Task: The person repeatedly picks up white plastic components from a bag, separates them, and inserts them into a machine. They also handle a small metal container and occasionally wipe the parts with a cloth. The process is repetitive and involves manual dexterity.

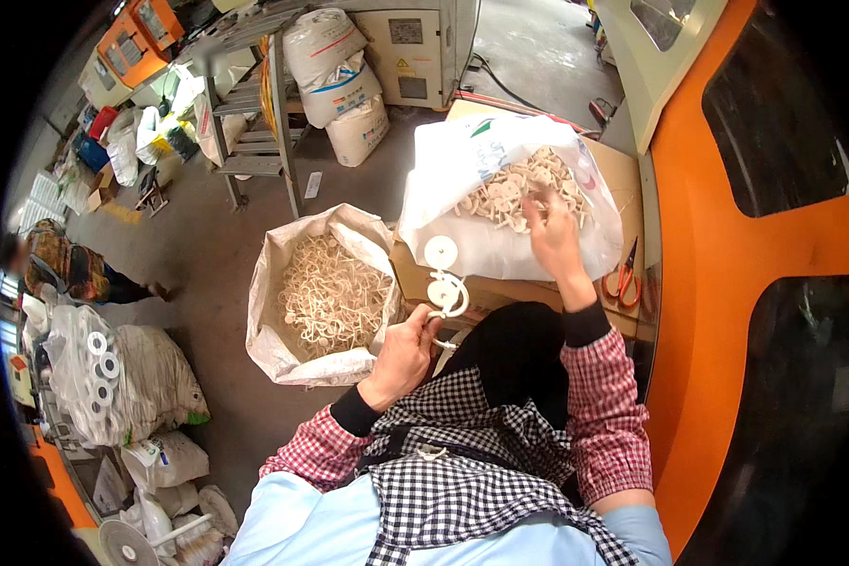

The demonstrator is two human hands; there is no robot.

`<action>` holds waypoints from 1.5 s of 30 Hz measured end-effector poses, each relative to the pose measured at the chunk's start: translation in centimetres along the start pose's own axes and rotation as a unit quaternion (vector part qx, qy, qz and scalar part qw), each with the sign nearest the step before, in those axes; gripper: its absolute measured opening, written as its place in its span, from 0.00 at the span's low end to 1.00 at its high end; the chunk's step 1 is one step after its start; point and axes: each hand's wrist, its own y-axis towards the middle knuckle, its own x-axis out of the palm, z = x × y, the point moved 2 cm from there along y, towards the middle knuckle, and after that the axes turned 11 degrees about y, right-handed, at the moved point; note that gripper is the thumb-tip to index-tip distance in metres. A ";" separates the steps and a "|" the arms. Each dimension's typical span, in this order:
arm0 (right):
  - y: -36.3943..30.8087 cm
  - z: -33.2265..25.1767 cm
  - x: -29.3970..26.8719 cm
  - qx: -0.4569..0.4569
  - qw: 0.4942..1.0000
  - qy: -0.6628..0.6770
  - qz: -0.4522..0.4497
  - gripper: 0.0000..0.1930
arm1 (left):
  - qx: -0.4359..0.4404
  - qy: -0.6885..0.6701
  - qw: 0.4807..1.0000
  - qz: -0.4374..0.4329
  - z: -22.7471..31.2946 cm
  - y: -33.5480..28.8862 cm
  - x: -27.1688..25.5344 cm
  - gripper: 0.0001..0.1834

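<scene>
Left hand: the person's left hand pinches a cream-white plastic hook-and-disc piece between thumb and fingers, its pale round discs standing up above the fist.
Right hand: the right hand, motion-blurred, is at the heap of cream, disc-headed plastic parts; from here I cannot tell whether the fingers grip one.
Heap's bag: large white plastic bag, its mouth open around the parts; green mark and blue lettering on the upper left, pinkish-red print toward the right side, all creased.
Sack by the left hand: off-white woven sack, rolled open, filled with tangled, stringy cream plastic pieces.
Scissors: orange-red-handled metal scissors, lying just right of the bag.
Under the bag: flattened brown cardboard.
Stacked sacks: three plump white sacks behind; red line on the top one, blue band and lettering on the middle one, small dark print on the lowest.
Cabinet: beige metal cabinet beside them, with a yellow triangular warning sticker and fine text beneath, too small to read.
Right flank: bright orange machine with dark window panels.
Far left: another person in a mottled brown top, near the piled bags.
</scene>
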 end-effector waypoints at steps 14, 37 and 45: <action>-8.9 -9.2 0.1 -0.036 0.973 0.122 -0.195 0.10 | 0.119 0.119 0.980 0.107 -1.1 -2.0 0.5 0.21; -14.2 -10.7 1.5 -0.041 0.974 0.111 -0.192 0.12 | -0.107 -0.474 0.871 -0.078 -1.3 -2.5 0.7 0.18; -13.1 -6.8 1.6 0.312 0.872 0.293 -0.236 0.09 | 0.183 -0.116 0.975 0.054 0.0 -2.9 -1.3 0.12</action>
